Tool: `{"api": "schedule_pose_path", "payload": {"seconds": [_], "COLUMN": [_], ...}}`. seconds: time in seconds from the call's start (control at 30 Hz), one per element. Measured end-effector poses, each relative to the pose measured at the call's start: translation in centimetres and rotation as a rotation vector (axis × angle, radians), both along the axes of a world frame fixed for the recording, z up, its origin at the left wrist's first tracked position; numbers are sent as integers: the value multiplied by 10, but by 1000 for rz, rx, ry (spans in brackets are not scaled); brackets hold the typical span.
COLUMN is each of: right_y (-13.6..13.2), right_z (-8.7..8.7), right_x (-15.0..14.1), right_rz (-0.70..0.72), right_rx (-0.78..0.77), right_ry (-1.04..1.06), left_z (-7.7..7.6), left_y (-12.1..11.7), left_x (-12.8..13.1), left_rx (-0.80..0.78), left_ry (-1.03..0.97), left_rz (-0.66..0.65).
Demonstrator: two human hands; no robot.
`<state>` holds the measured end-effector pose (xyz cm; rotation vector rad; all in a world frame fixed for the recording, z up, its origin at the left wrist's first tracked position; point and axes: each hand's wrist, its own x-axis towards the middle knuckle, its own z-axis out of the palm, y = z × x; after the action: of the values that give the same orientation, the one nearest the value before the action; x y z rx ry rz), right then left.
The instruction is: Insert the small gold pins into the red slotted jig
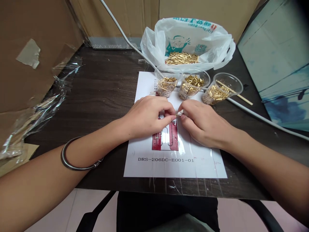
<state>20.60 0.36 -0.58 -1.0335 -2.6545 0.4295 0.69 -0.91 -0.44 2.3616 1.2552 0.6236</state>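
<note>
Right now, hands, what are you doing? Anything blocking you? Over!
Right hand: pinching a small whitish bit. Left hand: fingertips at its tip, grip unclear. Cups of gold pieces just beyond; nothing seems in the way.

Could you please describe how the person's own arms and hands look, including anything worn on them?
Both the left hand and the right hand are without gloves, and no sleeves show on the forearms. The left forearm wears a round, dark silvery bangle with a coiled detail near one side. The right forearm shows no bracelet.
</note>
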Motion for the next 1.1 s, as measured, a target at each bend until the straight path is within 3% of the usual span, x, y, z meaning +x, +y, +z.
{"api": "schedule_pose_path", "payload": {"seconds": [0.23,0.7,1.1], "right_y": [1,0,0], "right_z": [-2,-6,-4], "right_x": [1,4,4], "right_rz": [-111,-113,-205], "right_rx": [61,-35,51], "right_ry": [94,169,201], "left_z": [0,0,-1], "left_y": [0,0,1], "left_x": [-2,-1,-1], "left_rx": [1,-4,-19], "left_ry": [-2,0,-10], "left_rz": [-5,-3,10]}}
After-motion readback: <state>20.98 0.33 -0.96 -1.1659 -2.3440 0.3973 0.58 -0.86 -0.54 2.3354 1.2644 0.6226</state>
